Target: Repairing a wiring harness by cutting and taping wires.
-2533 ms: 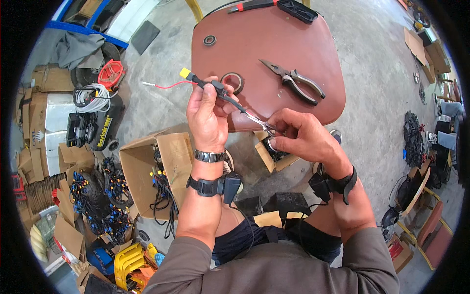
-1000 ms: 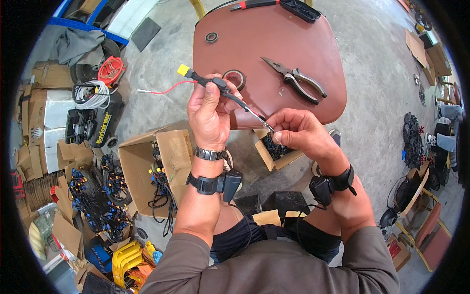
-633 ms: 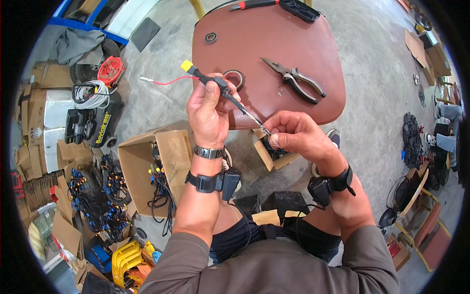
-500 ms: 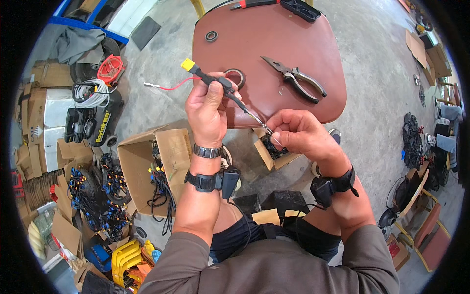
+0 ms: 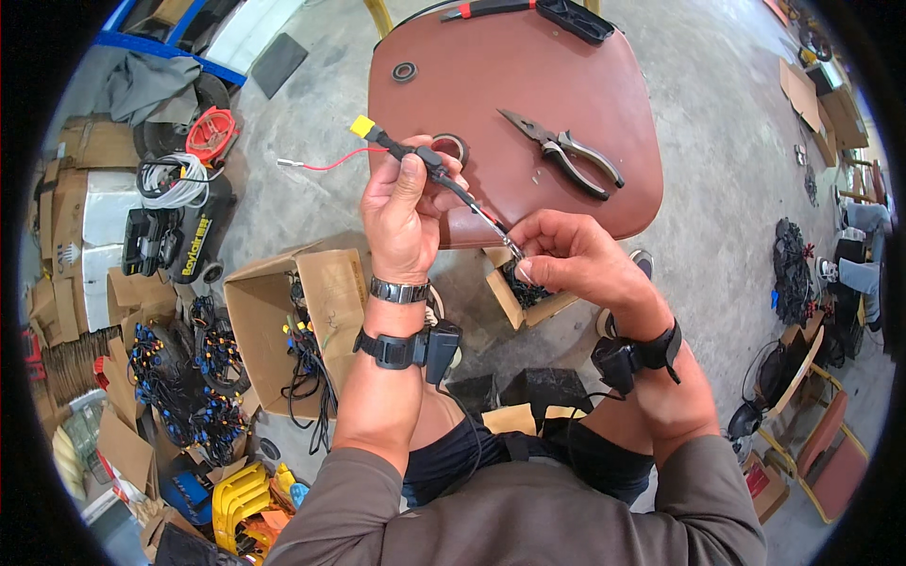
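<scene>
My left hand [image 5: 401, 203] is closed around a black cable [image 5: 434, 162], with the thumb on top of its thicker sleeved part. One end carries a yellow connector [image 5: 361, 126], and a thin red wire [image 5: 330, 166] with a pale tip sticks out leftward. From the grip the cable slants down to the right, where thin dark, red and whitish strands [image 5: 493, 223] show. My right hand [image 5: 571, 250] pinches the ends of these strands between thumb and index finger; the very tips are partly hidden. Both hands are at the near edge of a brown padded seat [image 5: 510, 75].
On the seat lie pliers [image 5: 566, 160], a dark tape roll [image 5: 462, 146] partly behind my left hand, a small ring-shaped bearing [image 5: 404, 72] and a red-black tool [image 5: 486, 8]. Cardboard boxes [image 5: 344, 292] with cables stand below. Bundled cables [image 5: 189, 387] lie at left.
My right fingertips have shifted slightly at the strand ends, which now sit a little lower and show more bare strand. The left hand keeps its grip. The whole view has moved slightly.
</scene>
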`<move>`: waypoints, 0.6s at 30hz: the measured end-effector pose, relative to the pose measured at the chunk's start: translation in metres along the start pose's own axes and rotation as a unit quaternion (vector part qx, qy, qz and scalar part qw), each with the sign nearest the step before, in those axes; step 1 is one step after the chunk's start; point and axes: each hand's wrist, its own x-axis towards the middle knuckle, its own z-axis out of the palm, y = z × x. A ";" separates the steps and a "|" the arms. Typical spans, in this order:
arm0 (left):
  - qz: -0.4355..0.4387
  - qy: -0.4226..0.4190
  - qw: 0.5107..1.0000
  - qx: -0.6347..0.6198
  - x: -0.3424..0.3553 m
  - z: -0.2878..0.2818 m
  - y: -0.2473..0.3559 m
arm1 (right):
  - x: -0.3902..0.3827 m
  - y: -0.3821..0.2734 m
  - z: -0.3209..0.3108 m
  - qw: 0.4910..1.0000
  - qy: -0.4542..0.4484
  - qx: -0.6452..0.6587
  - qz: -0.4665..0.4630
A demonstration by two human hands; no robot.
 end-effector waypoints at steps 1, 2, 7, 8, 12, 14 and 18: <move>-0.006 -0.005 1.000 -0.007 0.000 0.000 0.000 | 0.002 0.004 0.001 1.000 -0.001 0.000 -0.001; -0.013 -0.011 1.000 -0.013 0.000 0.000 0.001 | 0.004 0.007 0.003 1.000 0.013 0.002 -0.018; -0.016 -0.015 0.999 -0.025 0.000 -0.002 0.002 | 0.003 0.004 0.007 0.993 0.064 -0.087 -0.052; -0.013 -0.013 0.999 -0.029 0.000 -0.003 0.001 | 0.003 0.004 0.008 0.991 0.076 -0.099 -0.056; -0.012 -0.019 0.999 -0.046 -0.001 -0.006 -0.001 | 0.002 0.003 0.008 0.985 0.087 -0.135 -0.063; -0.017 -0.024 0.998 -0.060 -0.001 -0.007 0.000 | 0.001 -0.001 0.008 0.987 0.080 -0.131 -0.057; -0.019 -0.039 0.997 -0.069 -0.001 -0.006 0.001 | 0.002 0.005 0.006 0.992 0.056 -0.092 -0.069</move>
